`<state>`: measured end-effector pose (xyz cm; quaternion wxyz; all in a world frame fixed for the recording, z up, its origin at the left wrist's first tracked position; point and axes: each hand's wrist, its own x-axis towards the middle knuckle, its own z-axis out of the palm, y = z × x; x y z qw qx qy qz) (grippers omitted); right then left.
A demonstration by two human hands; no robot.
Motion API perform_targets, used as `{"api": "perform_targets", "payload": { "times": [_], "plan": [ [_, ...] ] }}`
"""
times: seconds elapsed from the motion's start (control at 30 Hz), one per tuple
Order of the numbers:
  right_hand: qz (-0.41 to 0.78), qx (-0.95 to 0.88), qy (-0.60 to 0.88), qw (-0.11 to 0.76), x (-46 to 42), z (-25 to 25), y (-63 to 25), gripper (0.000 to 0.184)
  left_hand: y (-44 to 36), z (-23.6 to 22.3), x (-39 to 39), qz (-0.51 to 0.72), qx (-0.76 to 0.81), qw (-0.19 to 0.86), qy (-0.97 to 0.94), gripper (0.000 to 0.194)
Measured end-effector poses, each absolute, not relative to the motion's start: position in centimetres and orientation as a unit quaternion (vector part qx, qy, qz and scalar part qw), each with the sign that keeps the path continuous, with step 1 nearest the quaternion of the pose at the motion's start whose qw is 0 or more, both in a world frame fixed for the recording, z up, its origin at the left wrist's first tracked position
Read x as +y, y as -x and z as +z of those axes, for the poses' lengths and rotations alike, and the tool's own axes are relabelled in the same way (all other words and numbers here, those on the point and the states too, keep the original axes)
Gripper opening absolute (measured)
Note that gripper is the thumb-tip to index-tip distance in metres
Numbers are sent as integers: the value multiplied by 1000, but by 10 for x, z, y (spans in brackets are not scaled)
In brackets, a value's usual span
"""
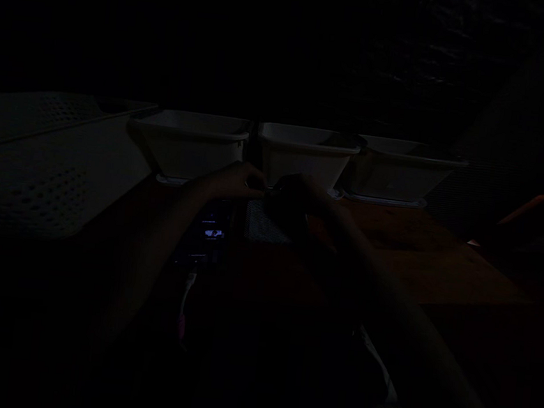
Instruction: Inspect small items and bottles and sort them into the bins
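The scene is very dark. My left hand (241, 180) and my right hand (299, 186) meet at the middle, in front of the bins. Thumb and fingers of each are pinched together, with a gap showing inside the left hand's curl. Whatever lies between the fingertips is too small and dim to name. Just below my hands a greyish textured flat piece (265, 224) rests on the wooden table (434, 261), partly covered by the right hand. Beneath my left wrist lies a phone (211, 233) with its screen lit, and a white cable (187, 289) runs from its near end.
Three pale bins, a left one (195, 148), a middle one (300, 160) and a right one (394, 176), stand along the back. A large perforated basket (107, 162) is at the left. Another person's arm (529, 206) shows at the right edge.
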<state>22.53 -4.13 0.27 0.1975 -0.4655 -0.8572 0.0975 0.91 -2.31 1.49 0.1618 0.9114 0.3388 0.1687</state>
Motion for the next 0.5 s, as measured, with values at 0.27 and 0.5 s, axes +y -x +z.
{"api": "perform_targets", "payload": {
  "times": [0.27,0.5],
  "plan": [
    [56,-845,494,198,-39,2,-229,27,-8,16,-23,165,356,149,-908,31],
    [36,-837,511,193,-36,5,-243,24,-3,14,-19,161,376,128,-903,34]
  ]
}}
